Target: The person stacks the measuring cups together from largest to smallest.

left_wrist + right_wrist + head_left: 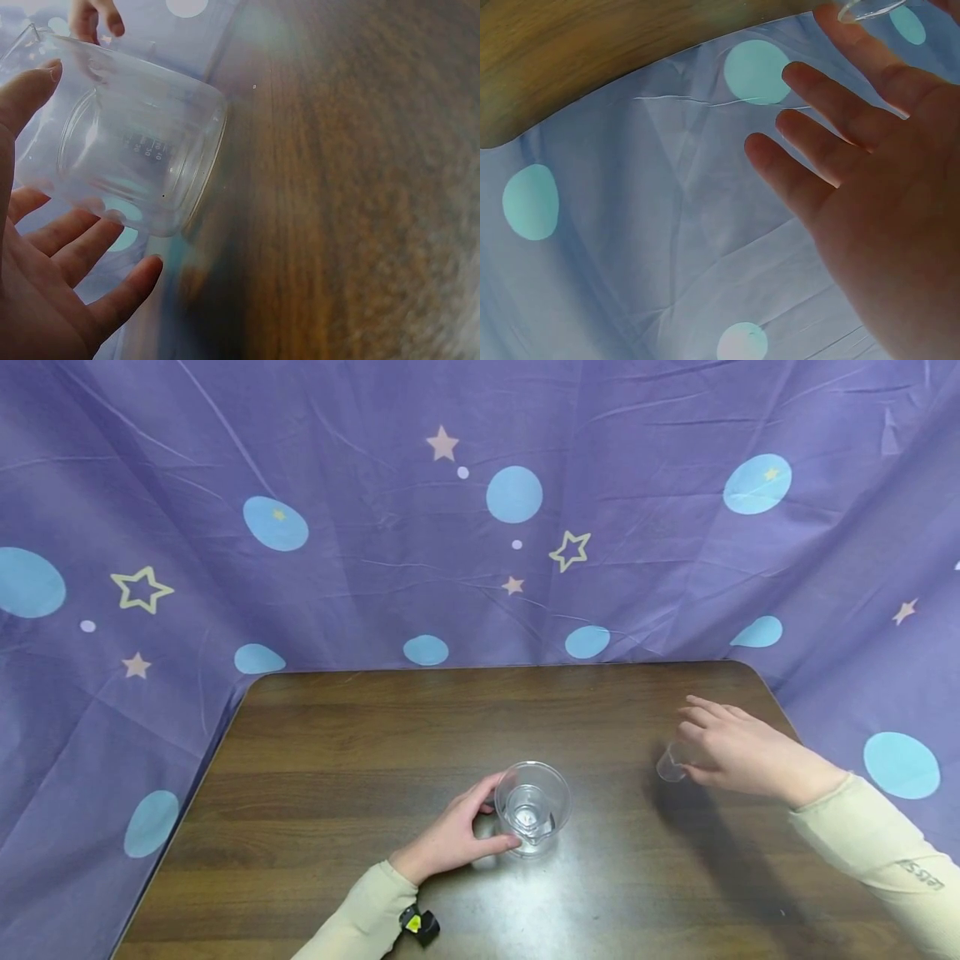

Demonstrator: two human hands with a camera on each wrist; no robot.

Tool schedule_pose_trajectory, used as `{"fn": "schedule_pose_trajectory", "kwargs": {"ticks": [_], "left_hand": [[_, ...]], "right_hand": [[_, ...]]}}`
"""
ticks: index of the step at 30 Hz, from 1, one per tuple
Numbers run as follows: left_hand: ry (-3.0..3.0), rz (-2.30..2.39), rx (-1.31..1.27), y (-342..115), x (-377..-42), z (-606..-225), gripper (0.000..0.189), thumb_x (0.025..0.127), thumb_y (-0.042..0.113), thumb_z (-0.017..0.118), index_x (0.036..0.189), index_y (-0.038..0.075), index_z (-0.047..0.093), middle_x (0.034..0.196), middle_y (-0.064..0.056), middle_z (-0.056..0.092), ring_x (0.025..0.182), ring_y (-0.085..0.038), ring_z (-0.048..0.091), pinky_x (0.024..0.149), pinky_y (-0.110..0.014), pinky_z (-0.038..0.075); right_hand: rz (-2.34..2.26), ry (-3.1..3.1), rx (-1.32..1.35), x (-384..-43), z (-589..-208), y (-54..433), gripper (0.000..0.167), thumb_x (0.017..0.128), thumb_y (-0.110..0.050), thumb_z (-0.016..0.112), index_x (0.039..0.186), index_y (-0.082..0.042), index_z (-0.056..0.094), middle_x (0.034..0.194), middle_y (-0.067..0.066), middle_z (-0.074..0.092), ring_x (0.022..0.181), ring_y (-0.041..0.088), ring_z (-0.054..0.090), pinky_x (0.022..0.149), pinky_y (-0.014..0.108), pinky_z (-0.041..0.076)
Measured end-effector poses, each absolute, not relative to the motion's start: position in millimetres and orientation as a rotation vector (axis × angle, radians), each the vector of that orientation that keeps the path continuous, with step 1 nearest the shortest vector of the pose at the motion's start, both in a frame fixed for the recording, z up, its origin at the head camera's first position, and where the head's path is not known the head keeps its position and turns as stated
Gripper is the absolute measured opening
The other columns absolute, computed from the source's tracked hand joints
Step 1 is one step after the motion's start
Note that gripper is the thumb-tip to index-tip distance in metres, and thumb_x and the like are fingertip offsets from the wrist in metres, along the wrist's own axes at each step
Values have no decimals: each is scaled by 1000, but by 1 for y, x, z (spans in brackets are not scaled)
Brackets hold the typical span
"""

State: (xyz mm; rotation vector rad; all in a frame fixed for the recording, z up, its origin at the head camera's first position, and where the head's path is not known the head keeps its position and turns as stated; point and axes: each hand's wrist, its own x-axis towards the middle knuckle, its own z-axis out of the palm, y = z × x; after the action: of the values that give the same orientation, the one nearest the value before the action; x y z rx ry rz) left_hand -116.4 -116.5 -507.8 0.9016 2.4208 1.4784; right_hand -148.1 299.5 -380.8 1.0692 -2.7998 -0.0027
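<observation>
A clear glass beaker [557, 797] with a pouring lip stands upright on the table. Around its left side my left hand [450, 835] holds it, thumb in front and fingers behind. In the left wrist view, a smaller clear vessel with printed graduations [146, 146] appears nested inside the beaker [202, 112]. Over on the right, my right hand [738, 756] pinches a small clear glass vessel [670, 767] between thumb and index finger, the other fingers extended. Only part of its rim [874, 10] shows in the right wrist view; its exact kind is unclear.
The brown wooden table [337, 735] has rounded far corners. A purple curtain [360, 527] with stars and blue dots hangs behind and along both sides. A black strap with a yellow mark [416, 924] is at the left wrist.
</observation>
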Motion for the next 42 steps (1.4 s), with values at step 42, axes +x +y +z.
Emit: {"fn": "schedule_pose_trajectory", "kwargs": {"ticks": [42], "left_hand": [[2399,1490,914,-117,-118,-505,85,85,29,87,156,14,43,145,-7,59,124,-21,59,103,-42,55]], "right_hand": [[-33,-2670,1233,-142,-349,244,32,80,-26,86,95,-9,64,130,24,65,133,48,53,106,62,47]]}}
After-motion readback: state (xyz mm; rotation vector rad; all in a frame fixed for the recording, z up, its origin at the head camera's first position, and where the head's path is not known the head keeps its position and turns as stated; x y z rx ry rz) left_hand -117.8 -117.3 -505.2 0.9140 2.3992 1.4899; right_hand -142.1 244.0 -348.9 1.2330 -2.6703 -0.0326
